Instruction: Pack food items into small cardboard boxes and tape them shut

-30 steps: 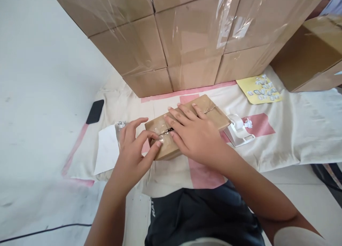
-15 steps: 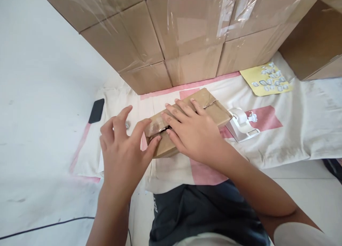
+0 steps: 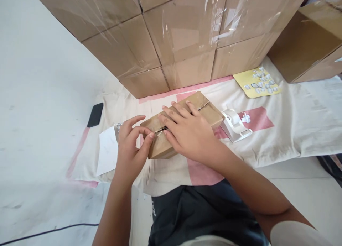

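Observation:
A small brown cardboard box (image 3: 211, 112) lies at a slant on the cloth, with clear packing tape (image 3: 160, 131) along its top seam. My right hand (image 3: 188, 130) rests flat across the top, fingers spread and pressing on the seam. At the box's left end, my left hand (image 3: 133, 142) has thumb and index finger pinched together on the tape by the seam; the fingertips cover the exact spot. A dark gap shows in the seam between the two hands. Touching or very near the box's right end is a white tape dispenser (image 3: 235, 125).
Plastic-wrapped stacked cartons (image 3: 187, 36) rise behind the box, and another large carton (image 3: 307, 43) stands at right. A yellow sheet with stickers (image 3: 256, 84), a black phone (image 3: 95, 115) and white paper (image 3: 107, 151) lie on the cloth (image 3: 294, 132). A black cable (image 3: 53, 231) runs at lower left.
My left hand's spread fingers have come together in a pinch at the box's left end, uncovering more white paper. My right hand stays on the box. The view has shifted slightly.

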{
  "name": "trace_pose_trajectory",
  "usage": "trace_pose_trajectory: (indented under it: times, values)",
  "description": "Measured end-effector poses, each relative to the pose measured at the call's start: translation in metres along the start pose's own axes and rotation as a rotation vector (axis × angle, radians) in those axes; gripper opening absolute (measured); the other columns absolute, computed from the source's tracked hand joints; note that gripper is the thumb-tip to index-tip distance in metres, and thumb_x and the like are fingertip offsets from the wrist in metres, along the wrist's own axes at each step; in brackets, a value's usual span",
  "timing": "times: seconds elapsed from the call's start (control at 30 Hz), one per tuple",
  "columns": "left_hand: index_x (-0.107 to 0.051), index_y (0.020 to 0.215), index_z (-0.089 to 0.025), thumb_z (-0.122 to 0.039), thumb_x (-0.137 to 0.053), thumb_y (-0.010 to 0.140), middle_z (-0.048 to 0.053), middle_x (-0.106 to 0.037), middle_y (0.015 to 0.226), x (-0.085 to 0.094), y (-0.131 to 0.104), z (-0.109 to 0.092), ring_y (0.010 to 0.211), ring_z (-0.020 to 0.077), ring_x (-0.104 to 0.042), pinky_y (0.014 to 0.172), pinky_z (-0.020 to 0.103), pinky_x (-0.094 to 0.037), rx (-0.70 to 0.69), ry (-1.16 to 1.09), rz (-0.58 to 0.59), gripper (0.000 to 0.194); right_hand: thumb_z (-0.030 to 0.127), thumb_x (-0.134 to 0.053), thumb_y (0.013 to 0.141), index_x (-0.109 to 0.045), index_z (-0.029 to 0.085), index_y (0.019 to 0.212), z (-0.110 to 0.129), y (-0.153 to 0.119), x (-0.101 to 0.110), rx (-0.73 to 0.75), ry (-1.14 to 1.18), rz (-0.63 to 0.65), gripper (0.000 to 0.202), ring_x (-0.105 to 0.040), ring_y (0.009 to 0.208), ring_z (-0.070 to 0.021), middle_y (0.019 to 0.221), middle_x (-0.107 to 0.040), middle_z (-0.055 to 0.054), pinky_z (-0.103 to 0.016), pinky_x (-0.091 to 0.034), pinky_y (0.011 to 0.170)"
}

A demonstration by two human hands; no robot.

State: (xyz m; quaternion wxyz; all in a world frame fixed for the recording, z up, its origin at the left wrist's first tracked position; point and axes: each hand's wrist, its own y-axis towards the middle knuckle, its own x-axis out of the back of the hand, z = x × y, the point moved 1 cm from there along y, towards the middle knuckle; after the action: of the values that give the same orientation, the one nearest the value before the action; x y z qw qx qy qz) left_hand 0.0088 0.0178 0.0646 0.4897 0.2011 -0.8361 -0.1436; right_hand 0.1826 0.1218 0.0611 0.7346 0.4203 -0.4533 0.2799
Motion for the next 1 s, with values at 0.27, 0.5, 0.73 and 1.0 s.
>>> trace_pose_trajectory:
  times: [0.27, 0.5, 0.73, 1.0]
  values:
    - [-0.064, 0.088, -0.023, -0.032, -0.064, 0.096, 0.007, -0.059, 0.137, -0.010, -0.002, 0.006, 0.137, 0.0253, -0.053, 0.119, 0.046, -0.036, 0.138, -0.054, -0.078, 0.012, 0.031, -0.042, 0.107, -0.060, 0.009, 0.144, 0.001, 0.001, -0.002, -0.010, 0.006, -0.012, 0.046, -0.043, 0.147, -0.0393, 0.158, -0.052, -0.016, -0.064, -0.030, 0.121]
    - [-0.063, 0.088, -0.022, -0.039, -0.068, 0.091, 0.010, -0.064, 0.136, -0.029, -0.004, 0.019, 0.141, 0.0283, -0.053, 0.110, 0.043, -0.047, 0.430, -0.387, -0.057, 0.018, 0.030, -0.043, 0.107, -0.062, 0.009, 0.141, 0.003, 0.002, -0.003, -0.025, -0.007, -0.005, 0.045, -0.043, 0.147, -0.0405, 0.158, -0.051, -0.017, -0.065, -0.030, 0.120]
    - [-0.059, 0.090, -0.022, -0.044, -0.074, 0.084, 0.005, -0.073, 0.095, -0.032, -0.006, 0.025, 0.102, 0.0233, -0.072, 0.098, 0.039, -0.055, 0.497, -0.414, -0.119, 0.028, 0.030, -0.042, 0.107, -0.061, 0.008, 0.142, 0.007, 0.003, -0.006, -0.027, -0.035, -0.048, 0.045, -0.043, 0.146, -0.0398, 0.157, -0.052, -0.017, -0.063, -0.032, 0.118]
    - [-0.034, 0.101, -0.031, -0.027, -0.093, 0.065, -0.004, -0.078, 0.103, -0.029, 0.005, 0.048, 0.092, 0.0178, -0.076, 0.077, 0.032, -0.061, 0.644, -0.592, -0.225, 0.069, 0.027, -0.045, 0.106, -0.075, 0.021, 0.106, -0.030, -0.039, 0.018, 0.312, 0.239, -0.233, 0.030, -0.056, 0.132, -0.0218, 0.135, -0.071, -0.004, -0.040, -0.045, 0.110]
